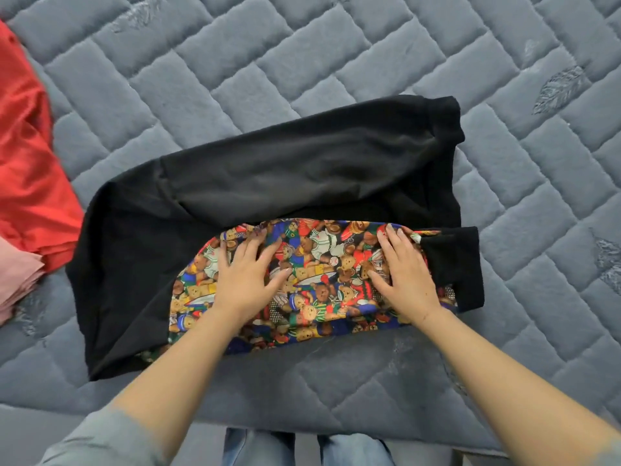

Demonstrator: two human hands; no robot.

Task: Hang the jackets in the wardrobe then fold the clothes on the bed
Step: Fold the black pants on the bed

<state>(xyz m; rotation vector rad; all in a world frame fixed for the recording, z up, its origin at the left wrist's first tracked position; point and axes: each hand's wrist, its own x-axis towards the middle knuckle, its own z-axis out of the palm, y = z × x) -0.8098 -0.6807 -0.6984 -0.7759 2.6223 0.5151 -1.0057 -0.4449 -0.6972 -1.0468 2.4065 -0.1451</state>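
Here we look straight down at a bed covered by a grey quilted bedspread [336, 55] stitched in a herringbone of padded rectangles, which fills nearly the whole frame. At the left edge lies a heap of red fabric [27, 156], and just below it, at the lower left edge, a smaller folded pink cloth [16, 280]; the red heap touches the left end of the garment in the centre. That garment is a black sweatshirt [268, 176] lying flat across the middle of the frame, one black sleeve folded across its upper part towards the upper right. Its lower part carries a bright teddy-bear print panel [319, 264] in red, blue, green and tan, ending at the right in a black cuff [453, 267]. Nothing covers the garment except the hands.

We see both palms pressed flat on the printed panel. The left hand [248, 277] rests at the centre with its fingers spread and straight, grasping nothing. The right hand [406, 274] lies to the right, near the cuff, fingers extended and slightly fanned, also grasping nothing. Bare forearms run down to the bottom corners, with a grey-green sleeve [111, 438] at the lower left. At the bottom centre, blue jeans [302, 449] show below the bed's edge.
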